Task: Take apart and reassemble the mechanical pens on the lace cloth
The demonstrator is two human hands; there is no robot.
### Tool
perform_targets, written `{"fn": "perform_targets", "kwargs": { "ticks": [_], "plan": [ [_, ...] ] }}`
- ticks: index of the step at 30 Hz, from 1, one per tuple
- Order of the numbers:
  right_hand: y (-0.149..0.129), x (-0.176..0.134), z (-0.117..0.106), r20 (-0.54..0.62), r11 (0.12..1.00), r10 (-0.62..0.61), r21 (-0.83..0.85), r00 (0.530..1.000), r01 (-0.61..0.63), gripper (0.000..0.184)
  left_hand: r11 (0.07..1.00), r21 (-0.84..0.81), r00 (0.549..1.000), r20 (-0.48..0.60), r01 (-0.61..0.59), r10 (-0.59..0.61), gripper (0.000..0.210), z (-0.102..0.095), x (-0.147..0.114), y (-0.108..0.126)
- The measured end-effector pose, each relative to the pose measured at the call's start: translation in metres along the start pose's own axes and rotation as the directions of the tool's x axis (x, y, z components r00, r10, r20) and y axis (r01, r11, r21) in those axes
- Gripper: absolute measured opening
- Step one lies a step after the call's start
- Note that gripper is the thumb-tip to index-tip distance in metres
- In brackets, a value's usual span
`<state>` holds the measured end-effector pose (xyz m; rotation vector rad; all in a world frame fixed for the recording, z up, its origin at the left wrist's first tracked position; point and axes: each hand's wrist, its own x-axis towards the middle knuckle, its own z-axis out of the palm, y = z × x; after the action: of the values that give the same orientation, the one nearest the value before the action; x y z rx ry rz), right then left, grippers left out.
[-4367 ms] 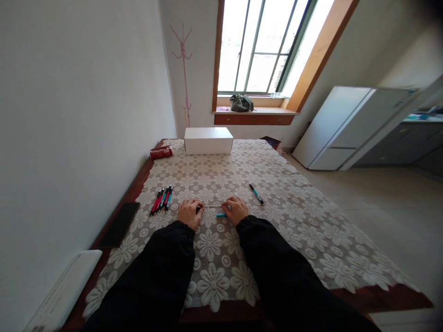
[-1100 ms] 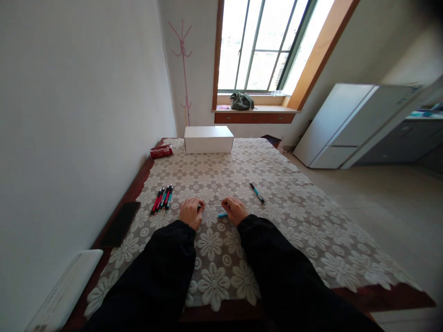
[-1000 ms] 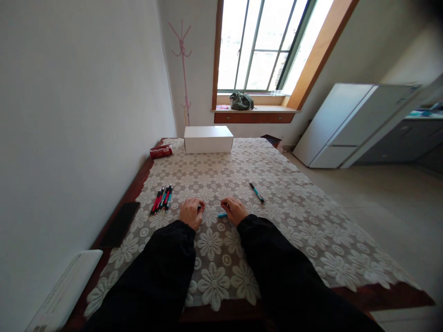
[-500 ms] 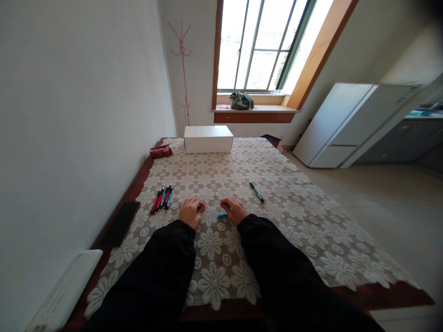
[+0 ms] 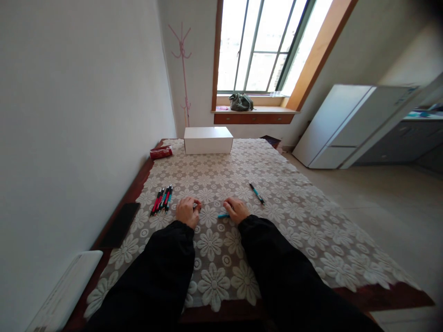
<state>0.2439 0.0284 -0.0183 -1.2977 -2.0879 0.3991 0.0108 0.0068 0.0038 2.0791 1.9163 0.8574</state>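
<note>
On tablecloth (image 5: 277, 203), hands (image 5: 212, 210) pinching thin refill (image 5: 211, 202)

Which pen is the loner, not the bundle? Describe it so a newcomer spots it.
On the lace tablecloth, look beyond the right hand, toward the window side. The lone teal pen lies there at a slant, by itself, while the pen bundle lies beyond the left hand.

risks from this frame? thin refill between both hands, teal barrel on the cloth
1. The thin pale refill rod, pinched between left hand and right hand, might bend or snap.
2. The short teal pen barrel lies loose by the right hand; it could get knocked and roll across the lace tablecloth.
</note>
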Motion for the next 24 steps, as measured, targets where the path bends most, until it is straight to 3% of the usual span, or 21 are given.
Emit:
{"fn": "perform_targets", "kwargs": {
  "ticks": [4, 7, 14, 24],
  "plan": [
    [-0.008, -0.004, -0.003, 0.182, 0.972, -0.199, -0.087, 0.963, 0.217, 0.015, 0.999, 0.016, 0.999, -0.013, 0.032, -0.032, 0.008, 0.000, 0.000, 0.000],
    [-0.006, -0.004, -0.001, 0.231, 0.960, -0.227, -0.108, 0.946, 0.257, 0.012, 0.999, 0.018, 1.000, -0.006, 0.029, -0.029, 0.007, 0.001, -0.001, 0.000],
    [0.006, -0.001, 0.006, 0.047, 0.996, -0.053, -0.071, 0.997, 0.057, 0.010, 0.999, 0.035, 1.000, 0.026, -0.004, 0.003, 0.006, 0.002, -0.003, 0.003],
    [0.007, -0.001, 0.007, -0.030, 0.996, -0.055, -0.077, 0.998, 0.052, 0.010, 0.999, 0.029, 0.998, 0.050, -0.033, 0.031, 0.005, 0.002, -0.004, 0.004]
  ]
}}
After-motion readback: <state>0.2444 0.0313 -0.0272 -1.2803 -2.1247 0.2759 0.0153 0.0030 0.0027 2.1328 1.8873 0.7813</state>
